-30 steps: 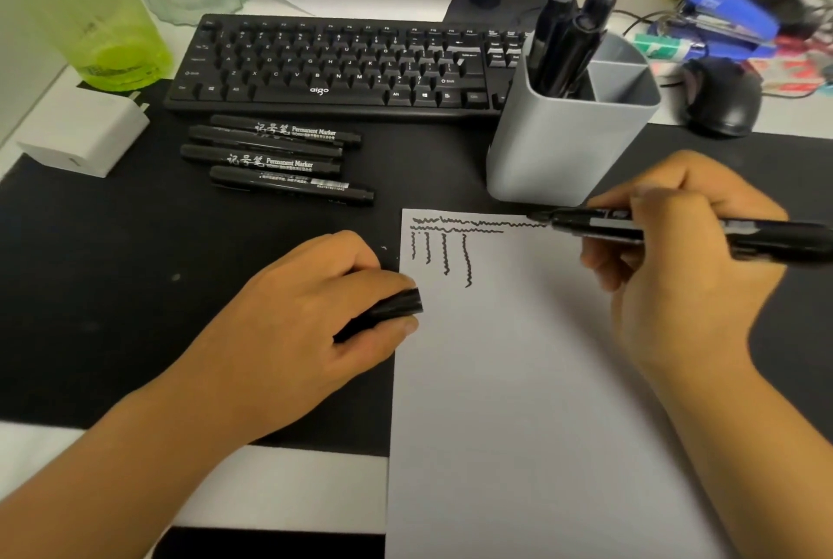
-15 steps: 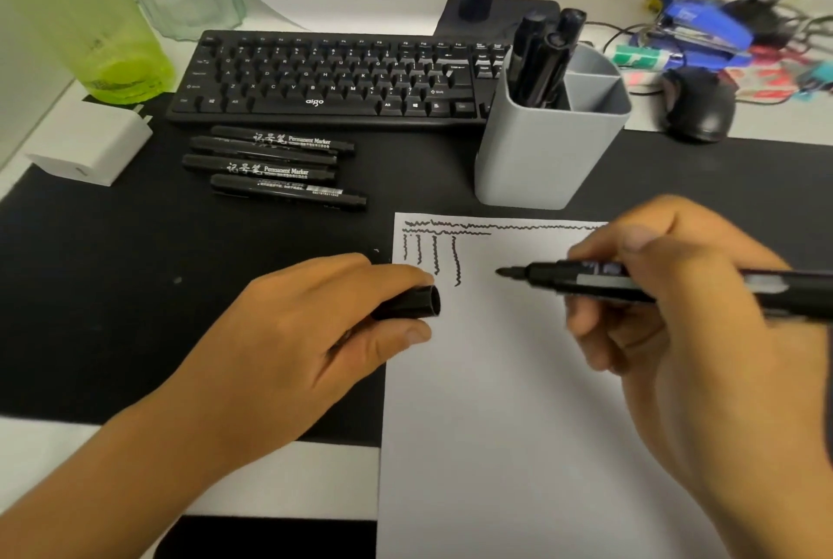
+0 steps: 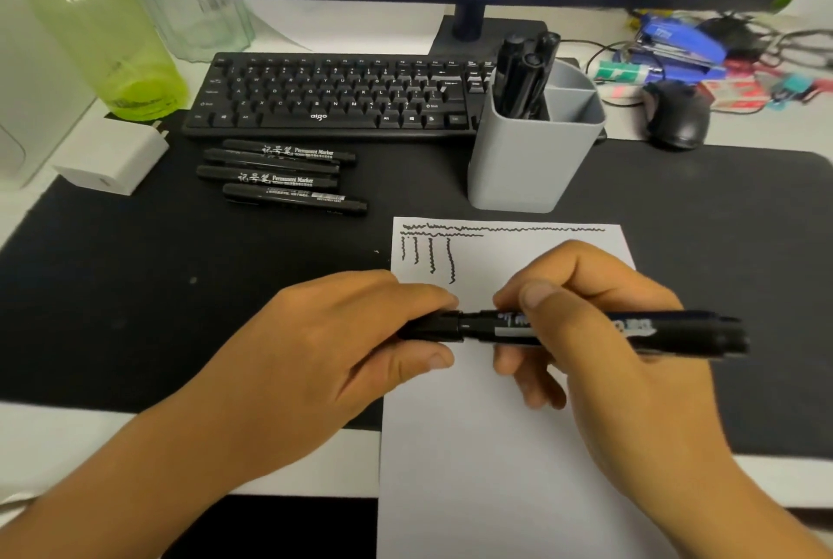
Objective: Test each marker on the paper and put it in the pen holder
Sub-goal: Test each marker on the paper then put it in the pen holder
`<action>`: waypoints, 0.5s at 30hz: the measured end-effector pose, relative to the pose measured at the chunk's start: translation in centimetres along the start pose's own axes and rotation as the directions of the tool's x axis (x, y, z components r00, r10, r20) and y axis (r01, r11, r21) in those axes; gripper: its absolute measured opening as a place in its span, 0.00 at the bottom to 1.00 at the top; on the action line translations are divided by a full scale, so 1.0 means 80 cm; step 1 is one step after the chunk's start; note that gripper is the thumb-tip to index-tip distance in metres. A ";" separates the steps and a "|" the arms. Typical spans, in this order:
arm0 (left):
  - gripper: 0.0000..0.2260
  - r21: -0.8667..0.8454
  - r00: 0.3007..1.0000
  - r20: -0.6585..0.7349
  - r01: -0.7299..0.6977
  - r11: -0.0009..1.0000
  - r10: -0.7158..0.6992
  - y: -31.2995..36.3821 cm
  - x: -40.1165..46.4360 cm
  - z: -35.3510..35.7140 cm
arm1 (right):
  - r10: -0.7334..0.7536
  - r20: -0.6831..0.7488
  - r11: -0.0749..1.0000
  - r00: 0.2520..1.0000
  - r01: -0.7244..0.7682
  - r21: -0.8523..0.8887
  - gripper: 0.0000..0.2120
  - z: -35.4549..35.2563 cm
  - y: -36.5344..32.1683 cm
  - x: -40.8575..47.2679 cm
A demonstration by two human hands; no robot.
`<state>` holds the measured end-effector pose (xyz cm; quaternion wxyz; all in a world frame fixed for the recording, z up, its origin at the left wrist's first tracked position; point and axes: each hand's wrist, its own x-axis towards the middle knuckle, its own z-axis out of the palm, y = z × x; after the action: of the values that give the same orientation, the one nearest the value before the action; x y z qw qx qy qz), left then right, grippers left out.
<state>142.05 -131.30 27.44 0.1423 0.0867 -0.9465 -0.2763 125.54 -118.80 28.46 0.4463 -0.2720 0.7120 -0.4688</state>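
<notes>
My right hand (image 3: 604, 333) grips a black marker (image 3: 631, 328) that lies level above the white paper (image 3: 496, 468). My left hand (image 3: 342, 346) holds the marker's black cap (image 3: 435, 328), which sits over the tip end of the marker. The paper carries wavy black test lines (image 3: 496, 230) along its top and several short strokes at the upper left. Behind the paper stands the grey pen holder (image 3: 532, 162) with a few black markers (image 3: 523, 72) upright in its left compartment. Several capped black markers (image 3: 279, 175) lie in a row on the black mat, left of the holder.
A black keyboard (image 3: 342, 94) and monitor base sit behind the mat (image 3: 135, 288). A green bottle (image 3: 108, 31) and white charger (image 3: 112, 157) are at the left. A black mouse (image 3: 676, 117), blue stapler (image 3: 680, 44) and cables crowd the back right.
My right hand drew the marker back from the top of the paper toward my left hand. Marker tip and cap came together; the tip is now inside the cap.
</notes>
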 end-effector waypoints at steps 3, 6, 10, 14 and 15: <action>0.15 -0.011 1.000 -0.007 0.011 1.000 -0.011 0.001 -0.001 0.000 | -0.201 -0.011 0.977 0.980 0.201 0.076 0.13 0.012 -0.003 -0.001; 0.13 -0.039 0.999 -0.012 0.048 0.998 -0.049 0.000 -0.002 0.000 | -0.423 -0.035 0.893 0.906 0.423 0.152 0.06 0.014 0.011 -0.021; 0.15 -0.058 0.996 -0.011 0.083 0.995 -0.084 -0.007 0.000 0.000 | -0.426 0.101 0.888 0.899 0.395 0.234 0.01 0.002 0.017 -0.002; 0.16 -0.001 0.996 -0.013 0.092 0.996 -0.092 -0.017 0.004 -0.007 | -0.367 0.197 0.891 0.909 0.283 0.355 0.11 -0.017 0.017 0.003; 0.17 0.012 0.995 -0.009 0.094 0.995 -0.094 -0.019 0.005 -0.008 | -0.364 0.206 0.903 0.908 0.290 0.317 0.12 -0.021 0.015 0.004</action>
<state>142.03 -132.96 27.24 0.1324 0.1334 -0.9424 -0.2766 123.95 -117.81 27.52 0.4841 -0.3820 0.5175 -0.5932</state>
